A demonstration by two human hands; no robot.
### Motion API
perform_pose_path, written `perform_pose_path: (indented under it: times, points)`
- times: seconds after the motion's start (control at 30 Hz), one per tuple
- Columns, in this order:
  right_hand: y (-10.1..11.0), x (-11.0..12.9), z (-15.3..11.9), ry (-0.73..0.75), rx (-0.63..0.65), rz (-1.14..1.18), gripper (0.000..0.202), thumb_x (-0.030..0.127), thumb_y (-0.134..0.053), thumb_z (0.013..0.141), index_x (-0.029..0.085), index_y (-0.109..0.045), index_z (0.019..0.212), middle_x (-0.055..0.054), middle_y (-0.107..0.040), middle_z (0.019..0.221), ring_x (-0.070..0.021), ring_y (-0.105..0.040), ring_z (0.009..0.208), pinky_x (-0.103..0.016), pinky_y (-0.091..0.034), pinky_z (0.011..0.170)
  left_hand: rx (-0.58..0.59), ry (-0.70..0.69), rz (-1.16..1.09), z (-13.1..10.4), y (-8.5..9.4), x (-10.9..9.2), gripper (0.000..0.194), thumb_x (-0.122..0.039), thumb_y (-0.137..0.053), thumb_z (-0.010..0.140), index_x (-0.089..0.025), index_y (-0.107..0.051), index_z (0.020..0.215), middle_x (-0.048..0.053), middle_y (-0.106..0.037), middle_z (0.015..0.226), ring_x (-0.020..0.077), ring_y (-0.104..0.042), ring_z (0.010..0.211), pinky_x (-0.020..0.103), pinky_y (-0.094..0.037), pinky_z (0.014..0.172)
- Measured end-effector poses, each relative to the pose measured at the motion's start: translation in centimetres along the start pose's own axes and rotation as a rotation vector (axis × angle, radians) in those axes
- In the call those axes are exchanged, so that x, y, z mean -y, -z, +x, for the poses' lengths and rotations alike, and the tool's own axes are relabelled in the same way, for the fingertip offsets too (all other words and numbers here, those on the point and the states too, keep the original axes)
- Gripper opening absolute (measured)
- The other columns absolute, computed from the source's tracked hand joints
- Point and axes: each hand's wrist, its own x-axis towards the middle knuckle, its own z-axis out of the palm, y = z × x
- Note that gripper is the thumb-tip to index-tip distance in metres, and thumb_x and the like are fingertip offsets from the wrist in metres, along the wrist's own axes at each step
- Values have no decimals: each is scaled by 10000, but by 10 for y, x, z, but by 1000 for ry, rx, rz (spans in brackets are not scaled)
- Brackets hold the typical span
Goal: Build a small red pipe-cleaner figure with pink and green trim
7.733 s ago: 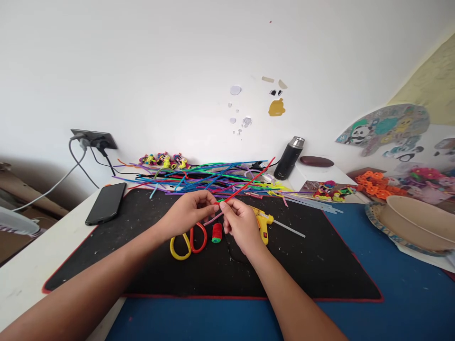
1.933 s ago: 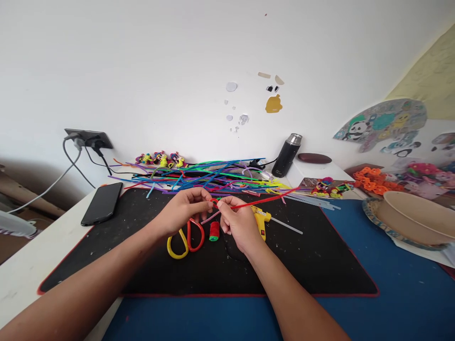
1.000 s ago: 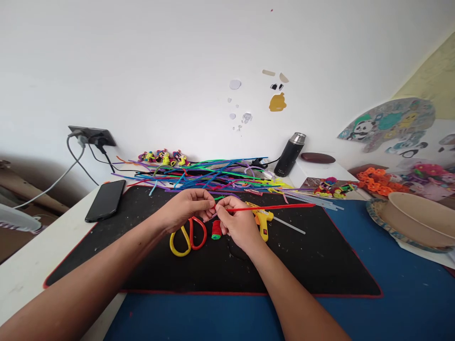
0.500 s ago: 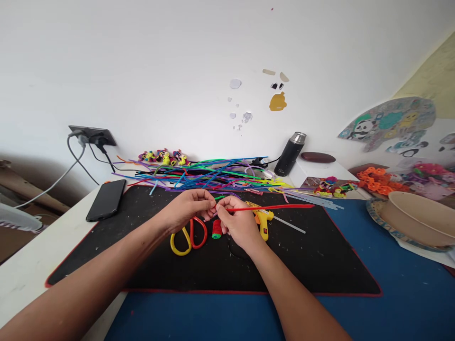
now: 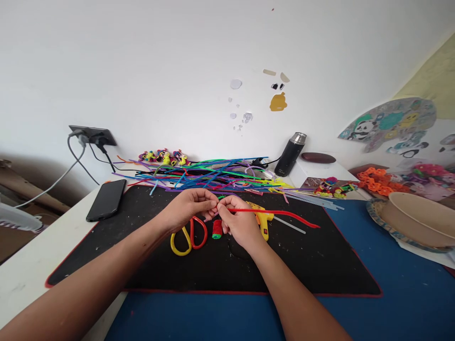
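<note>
- Left hand (image 5: 194, 207) and right hand (image 5: 239, 220) both pinch red pipe cleaner (image 5: 284, 212); free end (image 5: 313, 225) extends right of right hand.
- Glue gun (image 5: 264, 222) sits just beside right hand.
- Mat (image 5: 309, 265) spreads wide right of both hands; front edge (image 5: 199, 291) lies well bodyward.

At the center of the frame, one left hand (image 5: 195, 207), one right hand (image 5: 239, 221) and one red pipe cleaner (image 5: 280, 212). Just below center, one red-and-green coil (image 5: 217, 229), one pair of scissors (image 5: 192, 237) and one yellow hot-glue gun (image 5: 263, 223) with one glue stick (image 5: 291, 225) in it. One smartphone (image 5: 106, 200) at left. Right of center, one black flask (image 5: 289, 157) and one dark red case (image 5: 318, 157). Three colorful figurines (image 5: 164, 157) left of center, two more figurines (image 5: 326, 186) at right. One black desk mat (image 5: 159, 274) underneath. Pipe cleaners in the heap (image 5: 213, 176) across the middle: too tangled to count.
</note>
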Motion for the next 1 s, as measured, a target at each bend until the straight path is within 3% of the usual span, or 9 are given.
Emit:
perform_pose_path:
  times: [0.27,1.0]
  points:
    - [0,3,-1,-47,9,60,205,406,-658,898,218,-589,852,102,-498,459,-93,-471,360,-187,-335,366,-4,-127,146,-3,-3,-2,410,-534,-833,798,-153,-713,888,13,-712,757,139,-665,681,270,-574,662]
    - [2,-1,1,-64,23,90,209,410,-666,891,216,-589,880,104,-513,476,-96,-494,375,-180,-346,357,-37,-2,-39,1,0,6,399,-437,-968,646,-144,-770,831,21,-744,763,120,-686,707,219,-560,681]
